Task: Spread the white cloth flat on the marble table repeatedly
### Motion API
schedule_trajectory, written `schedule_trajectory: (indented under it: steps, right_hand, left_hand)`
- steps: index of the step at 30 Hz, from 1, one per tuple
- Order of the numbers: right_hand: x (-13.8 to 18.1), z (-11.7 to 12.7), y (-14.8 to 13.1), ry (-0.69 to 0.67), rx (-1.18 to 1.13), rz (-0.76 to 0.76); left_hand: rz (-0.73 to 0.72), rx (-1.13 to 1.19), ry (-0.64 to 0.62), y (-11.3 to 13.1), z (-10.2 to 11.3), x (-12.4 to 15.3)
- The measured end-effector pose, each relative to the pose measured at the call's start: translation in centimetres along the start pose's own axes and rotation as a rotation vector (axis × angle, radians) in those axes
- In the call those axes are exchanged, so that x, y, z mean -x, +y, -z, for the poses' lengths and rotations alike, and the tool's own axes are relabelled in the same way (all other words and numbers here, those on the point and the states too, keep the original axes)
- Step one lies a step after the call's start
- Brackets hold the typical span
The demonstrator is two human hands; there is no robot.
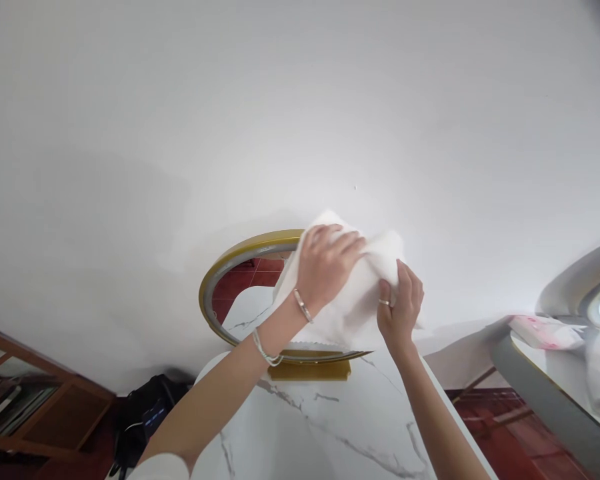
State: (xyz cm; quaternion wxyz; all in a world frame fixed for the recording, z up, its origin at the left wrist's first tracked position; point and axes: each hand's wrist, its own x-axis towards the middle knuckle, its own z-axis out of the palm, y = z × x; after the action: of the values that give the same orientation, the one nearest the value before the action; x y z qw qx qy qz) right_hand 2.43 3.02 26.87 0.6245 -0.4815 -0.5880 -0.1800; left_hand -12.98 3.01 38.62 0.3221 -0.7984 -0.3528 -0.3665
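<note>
Two hands work one soft, white cloth [340, 317], which lies over the right-hand part of one rounded mirror [255, 300]. The right hand [401, 297] grasps the cloth's right side between thumb and fingers; it wears one metal ring [385, 303]. The left hand [325, 263] lies on top of the cloth, fingers bent (whether they pinch the fabric, cannot tell). Its arm carries two bands: one smooth bangle [303, 306] and one stranded bracelet [265, 350].

The mirror has one gold-coloured frame [267, 238] and one straight-edged gold-coloured base [310, 371], seated on one glossy, grey-veined white table [300, 433]. At right, a second table [545, 380] bears one soft pink-and-white packet [545, 332]. At lower left are one black bag [150, 407] and one brown cabinet [75, 413].
</note>
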Motion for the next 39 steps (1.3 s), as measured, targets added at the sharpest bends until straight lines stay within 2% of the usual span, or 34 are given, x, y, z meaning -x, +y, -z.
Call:
schedule_trajectory:
  steps: [3,5,6,9,12,16,18,20,22,26,29,31,33,36,39]
  right_hand:
    - [-2.7,-1.6,-3.0,0.023,0.026,0.132]
    - [-3.8,-2.4,-4.4,0.028,0.038,0.174]
    - [-4.0,-2.7,-4.8,0.034,0.041,0.188]
    - [-3.3,-2.8,-4.2,0.099,0.045,0.169]
    - [-0.7,-2.0,-1.6,0.193,0.062,0.004]
    - [4.9,-0.9,2.3,0.17,0.038,-0.458]
    - [7.4,-0.7,3.5,0.14,0.025,-0.639]
    - [8.9,-0.5,4.1,0.13,0.023,-0.725]
    - [9.1,-0.5,4.2,0.159,0.036,-0.75]
    - [5.6,-0.6,3.3,0.244,0.078,-0.641]
    - [1.1,-1.3,1.0,0.261,0.072,-0.317]
    - [-1.9,-2.2,-1.5,0.266,0.054,-0.062]
    - [-4.3,-3.4,-4.5,0.248,0.031,0.12]
    - [-6.4,-5.9,-9.3,0.105,-0.009,0.34]
    - [-6.4,-8.8,-13.6,-0.117,-0.07,0.545]
  left_hand:
    - [0.188,-0.051,0.072,-2.8,2.4,1.2]
    - [0.22,-0.086,0.093,-3.6,3.0,1.8]
    - [0.171,-0.091,0.074,-3.5,3.0,1.8]
    - [-0.12,-0.066,-0.066,-1.7,1.7,1.2]
    - [-0.282,-0.056,-0.161,1.7,-1.0,-0.1]
    - [-0.447,-0.036,-0.299,6.8,-5.8,-0.9]
    - [-0.529,-0.007,-0.39,8.8,-8.0,-0.8]
    - [-0.576,0.032,-0.436,10.1,-9.5,-0.6]
    - [-0.58,0.069,-0.431,10.3,-9.8,-0.6]
    - [-0.491,0.08,-0.328,7.9,-7.4,-1.2]
    - [-0.308,0.045,-0.145,4.0,-4.2,-1.2]
    - [-0.121,0.045,-0.006,1.0,-1.9,-0.5]
    - [0.074,0.07,0.108,-2.3,0.2,0.9]
    - [0.329,0.14,0.236,-7.0,2.7,4.2]
    - [0.526,0.237,0.36,-10.7,4.1,8.8]
